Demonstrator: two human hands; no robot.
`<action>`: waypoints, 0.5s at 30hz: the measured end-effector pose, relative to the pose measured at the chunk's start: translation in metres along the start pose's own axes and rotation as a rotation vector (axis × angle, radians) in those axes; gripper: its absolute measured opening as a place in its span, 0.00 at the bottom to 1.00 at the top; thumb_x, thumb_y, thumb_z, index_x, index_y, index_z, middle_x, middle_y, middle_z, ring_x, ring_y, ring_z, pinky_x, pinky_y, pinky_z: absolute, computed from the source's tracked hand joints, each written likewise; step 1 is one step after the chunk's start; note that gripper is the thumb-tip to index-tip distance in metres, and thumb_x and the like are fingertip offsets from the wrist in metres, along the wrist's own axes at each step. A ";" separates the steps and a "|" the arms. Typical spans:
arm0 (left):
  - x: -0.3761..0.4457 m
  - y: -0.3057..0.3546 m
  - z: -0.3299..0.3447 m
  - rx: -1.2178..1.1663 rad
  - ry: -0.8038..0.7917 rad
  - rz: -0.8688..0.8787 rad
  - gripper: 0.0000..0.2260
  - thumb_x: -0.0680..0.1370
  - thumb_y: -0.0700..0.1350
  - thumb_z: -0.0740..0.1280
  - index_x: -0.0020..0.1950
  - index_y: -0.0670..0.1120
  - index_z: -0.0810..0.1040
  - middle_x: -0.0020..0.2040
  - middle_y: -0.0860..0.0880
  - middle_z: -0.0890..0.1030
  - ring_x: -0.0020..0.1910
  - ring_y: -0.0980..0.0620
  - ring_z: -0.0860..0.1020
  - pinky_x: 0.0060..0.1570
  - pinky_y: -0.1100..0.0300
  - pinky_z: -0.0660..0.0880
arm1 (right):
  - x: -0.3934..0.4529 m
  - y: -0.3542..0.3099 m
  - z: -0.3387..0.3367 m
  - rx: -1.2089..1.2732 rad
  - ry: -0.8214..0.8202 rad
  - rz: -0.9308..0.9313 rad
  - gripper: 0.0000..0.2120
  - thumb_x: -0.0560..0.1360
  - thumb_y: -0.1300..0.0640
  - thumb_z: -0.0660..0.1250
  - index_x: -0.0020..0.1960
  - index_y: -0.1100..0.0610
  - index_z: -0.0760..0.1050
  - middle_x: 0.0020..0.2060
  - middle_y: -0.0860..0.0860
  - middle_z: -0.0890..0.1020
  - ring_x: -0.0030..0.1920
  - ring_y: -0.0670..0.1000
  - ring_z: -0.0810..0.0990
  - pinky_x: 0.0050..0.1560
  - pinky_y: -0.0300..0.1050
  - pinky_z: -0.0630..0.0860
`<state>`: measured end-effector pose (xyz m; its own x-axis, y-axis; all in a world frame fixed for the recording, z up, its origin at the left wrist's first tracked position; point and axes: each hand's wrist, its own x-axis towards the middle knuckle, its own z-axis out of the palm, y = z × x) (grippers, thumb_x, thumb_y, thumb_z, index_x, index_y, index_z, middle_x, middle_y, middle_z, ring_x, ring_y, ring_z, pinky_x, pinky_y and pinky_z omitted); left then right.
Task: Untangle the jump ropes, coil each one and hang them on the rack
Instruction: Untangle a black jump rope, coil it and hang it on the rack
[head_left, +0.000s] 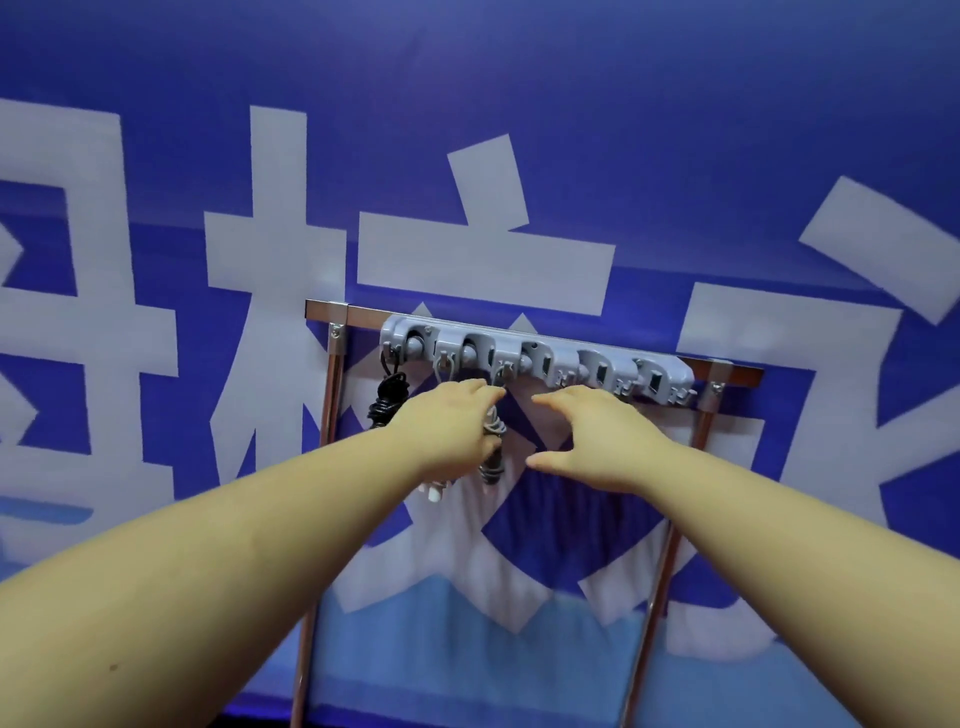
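Note:
A grey hook strip (535, 358) is fixed to the top bar of a metal rack (332, 374). A coiled black jump rope (387, 400) hangs from the leftmost hook. A coiled grey jump rope (493, 447) hangs under the third hook. My left hand (447, 421) reaches forward with straight fingers, its fingertips at the top of the grey rope by its hook. White handles (434, 492) of another rope show below my left hand, which hides the rest of it. My right hand (587, 441) hovers spread just right of the grey rope, holding nothing.
Behind the rack hangs a blue banner (519, 156) with large white characters. The right-hand hooks (660, 382) of the strip carry nothing. The rack's upright poles (649, 613) run down on both sides.

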<state>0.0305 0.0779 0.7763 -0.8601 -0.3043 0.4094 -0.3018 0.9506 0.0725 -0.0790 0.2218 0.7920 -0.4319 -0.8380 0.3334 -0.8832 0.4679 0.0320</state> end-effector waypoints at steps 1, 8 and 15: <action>-0.011 0.004 -0.004 0.042 -0.032 0.019 0.27 0.79 0.52 0.61 0.76 0.49 0.59 0.73 0.51 0.64 0.71 0.48 0.64 0.66 0.51 0.66 | -0.011 -0.003 -0.001 -0.026 -0.040 -0.004 0.36 0.71 0.39 0.67 0.74 0.48 0.58 0.71 0.49 0.65 0.70 0.52 0.64 0.68 0.50 0.64; -0.086 0.023 -0.009 0.172 -0.160 0.076 0.29 0.79 0.56 0.60 0.77 0.48 0.55 0.75 0.49 0.61 0.73 0.48 0.61 0.68 0.52 0.64 | -0.076 -0.032 0.005 -0.060 -0.176 -0.004 0.42 0.69 0.39 0.69 0.76 0.50 0.53 0.72 0.51 0.64 0.70 0.55 0.65 0.67 0.53 0.67; -0.131 0.026 0.028 0.157 -0.277 0.015 0.30 0.79 0.58 0.58 0.77 0.50 0.54 0.76 0.50 0.58 0.73 0.48 0.61 0.66 0.51 0.66 | -0.110 -0.044 0.048 0.024 -0.245 -0.001 0.42 0.71 0.39 0.67 0.76 0.50 0.51 0.72 0.51 0.62 0.70 0.53 0.64 0.66 0.52 0.67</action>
<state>0.1240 0.1408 0.6993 -0.9376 -0.3163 0.1447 -0.3299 0.9405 -0.0819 -0.0013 0.2793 0.7086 -0.4597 -0.8830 0.0944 -0.8866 0.4625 0.0085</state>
